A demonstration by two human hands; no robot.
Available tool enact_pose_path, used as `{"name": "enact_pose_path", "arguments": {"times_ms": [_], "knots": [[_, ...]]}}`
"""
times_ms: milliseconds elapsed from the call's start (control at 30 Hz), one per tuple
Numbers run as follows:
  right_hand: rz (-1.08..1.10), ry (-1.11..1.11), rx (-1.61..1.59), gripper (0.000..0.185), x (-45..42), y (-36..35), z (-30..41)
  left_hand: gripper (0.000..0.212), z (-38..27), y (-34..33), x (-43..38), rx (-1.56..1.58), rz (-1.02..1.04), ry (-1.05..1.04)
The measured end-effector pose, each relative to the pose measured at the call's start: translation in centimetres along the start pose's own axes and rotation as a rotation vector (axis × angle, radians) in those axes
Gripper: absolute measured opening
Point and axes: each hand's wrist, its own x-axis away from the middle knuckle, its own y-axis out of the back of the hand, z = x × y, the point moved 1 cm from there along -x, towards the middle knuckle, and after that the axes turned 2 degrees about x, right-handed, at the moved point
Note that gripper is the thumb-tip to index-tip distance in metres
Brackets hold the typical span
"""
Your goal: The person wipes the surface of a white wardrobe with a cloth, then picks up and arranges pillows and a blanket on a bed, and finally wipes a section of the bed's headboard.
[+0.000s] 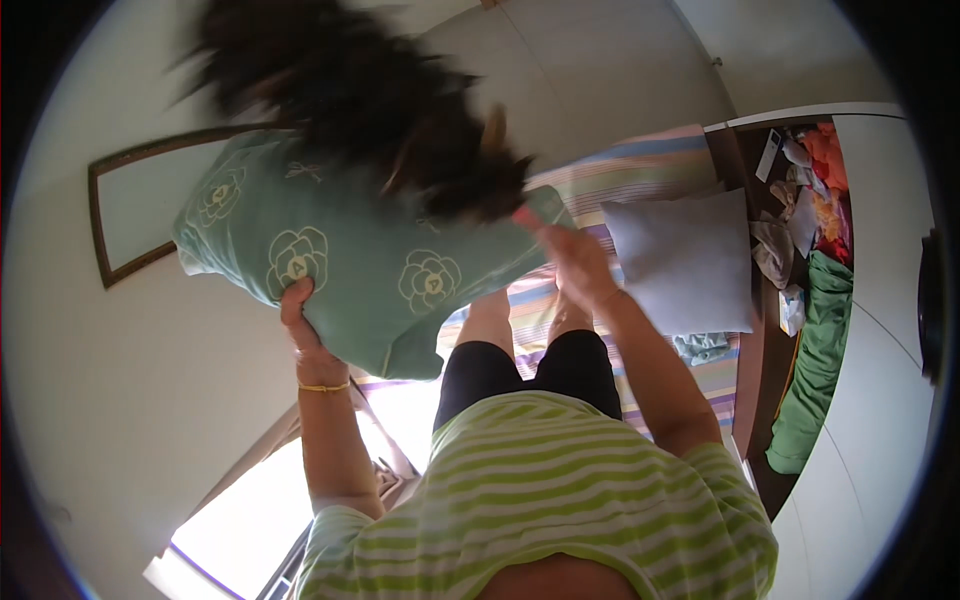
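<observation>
My left hand grips the lower edge of a green pillow with a pale flower pattern, its thumb on the near face. The pillow is held up in front of me, tilted. In my right hand is the reddish handle of a dark feather duster. The duster's feathers are blurred and lie across the pillow's upper part, hiding some of it. Whether they touch the pillow cloth I cannot tell.
Below me is a bed with a striped sheet, a grey cushion and a folded light-blue cloth. A brown headboard shelf holds a green rolled fabric bundle, crumpled cloths and a tissue pack. A framed panel hangs on the left wall.
</observation>
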Motion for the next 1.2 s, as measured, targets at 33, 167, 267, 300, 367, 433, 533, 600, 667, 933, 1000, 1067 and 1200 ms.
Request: {"name": "enact_pose_path", "arguments": {"times_ms": [33, 167, 267, 300, 367, 433, 533, 600, 667, 933, 1000, 1067, 1200], "knots": [[-0.007, 0.208, -0.004, 0.023, 0.3, -0.4, 2.7, 0.047, -0.1, -0.1, 0.2, -0.007, -0.008, 0.009], [-0.007, 0.115, 0.321, 0.036, 0.8, -4.7, -6.3, 0.05, -0.4, -1.6, 1.5, -0.044, -0.07, 0.009], [0.23, -0.289, 0.7, 0.038, 2.7, -1.8, -22.5, 0.052, -0.6, -2.8, 2.2, 0.004, 0.035, 0.088], [0.35, -0.446, 0.647, 0.047, 2.0, -0.1, -22.3, 0.052, -0.8, -1.6, 2.5, 0.005, 0.043, 0.062], [0.189, -0.293, 0.467, 0.043, -0.2, 1.6, -16.1, 0.052, -1.0, -0.4, 2.9, 0.017, 0.023, 0.064], [-0.068, 0.031, 0.492, 0.034, -2.1, 1.2, -10.5, 0.052, -0.9, 0.6, 2.7, 0.008, -0.03, 0.168], [0.015, -0.141, -0.128, 0.031, -3.5, 3.0, 1.1, 0.054, -0.7, 2.7, 3.2, -0.072, -0.058, 0.155], [0.127, -0.107, 0.032, 0.028, -3.7, 2.7, 1.3, 0.05, -1.1, 1.5, 3.2, -0.056, -0.025, 0.179], [0.163, 0.029, 0.447, 0.029, -0.6, -0.4, -9.4, 0.049, -1.4, -0.5, 2.9, -0.045, 0.012, 0.215], [0.066, -0.08, 0.464, 0.028, -0.1, 2.5, -7.8, 0.048, -0.7, 0.5, 4.0, -0.061, -0.111, 0.181], [-0.025, 0.121, 0.122, 0.027, 0.2, -0.1, -2.3, 0.047, -0.4, 0.6, 3.9, -0.056, -0.118, 0.167], [0.104, 0.071, 0.024, 0.025, 1.0, -0.6, 0.4, 0.046, 0.2, 1.7, 3.4, -0.023, -0.145, 0.065], [0.239, -0.151, 0.406, 0.027, 4.6, -3.7, -8.1, 0.053, -0.7, 0.1, 1.4, 0.102, -0.118, 0.102]]}}
